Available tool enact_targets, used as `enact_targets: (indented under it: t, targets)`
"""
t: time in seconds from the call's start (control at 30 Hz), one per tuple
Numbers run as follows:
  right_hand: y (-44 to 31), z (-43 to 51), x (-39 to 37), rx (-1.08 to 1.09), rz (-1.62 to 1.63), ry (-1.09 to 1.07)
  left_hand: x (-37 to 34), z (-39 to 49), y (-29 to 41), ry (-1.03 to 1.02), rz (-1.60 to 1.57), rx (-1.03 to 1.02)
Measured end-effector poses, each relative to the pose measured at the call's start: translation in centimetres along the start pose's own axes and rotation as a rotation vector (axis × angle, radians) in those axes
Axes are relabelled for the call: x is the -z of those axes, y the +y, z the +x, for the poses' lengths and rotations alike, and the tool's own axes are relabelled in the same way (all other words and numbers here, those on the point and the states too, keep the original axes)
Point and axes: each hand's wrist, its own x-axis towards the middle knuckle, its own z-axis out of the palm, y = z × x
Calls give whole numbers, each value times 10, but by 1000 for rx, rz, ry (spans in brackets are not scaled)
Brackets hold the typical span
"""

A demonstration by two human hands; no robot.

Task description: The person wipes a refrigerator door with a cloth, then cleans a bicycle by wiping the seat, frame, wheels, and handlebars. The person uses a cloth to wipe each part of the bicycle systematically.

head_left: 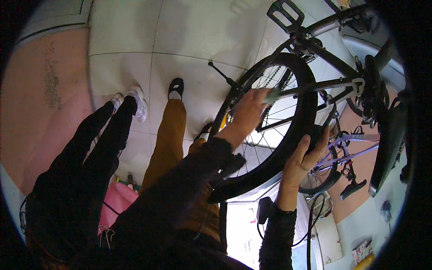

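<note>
A bicycle with a dark frame [332, 57] stands before me, its rear wheel with a wide black tyre [305, 72] nearest. My left hand [249, 109] is at the wheel's hub side, its fingers closed on a small, blurred, pale green thing [271, 96] that touches a stay of the frame; what it is cannot be told. Lower right of it, my right hand [303, 162] has its thumb and fingers around a black part [316, 135] at the outer edge of the tyre. A kickstand [221, 73] sticks out from the wheel's upper left.
Another person in black trousers [101, 152] and white shoes stands close on the left. Behind the wheel, at the right, is a purple bicycle [357, 152]. A black cable [310, 229] hangs at the lower right. A pink item [118, 202] lies between the other person and me.
</note>
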Motion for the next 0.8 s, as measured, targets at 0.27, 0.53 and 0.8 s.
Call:
enact_targets:
  t: [0.27,0.53,0.8]
  targets:
    - [-1,0,0,-9,8,-4,29,-43,-32,-354,175,380]
    - [-8,4,3,-52,-94,-9,56,101,92,-439,-257,-84]
    - [-16,6,6,-84,-55,5,207,165,59,-248,-1131,594]
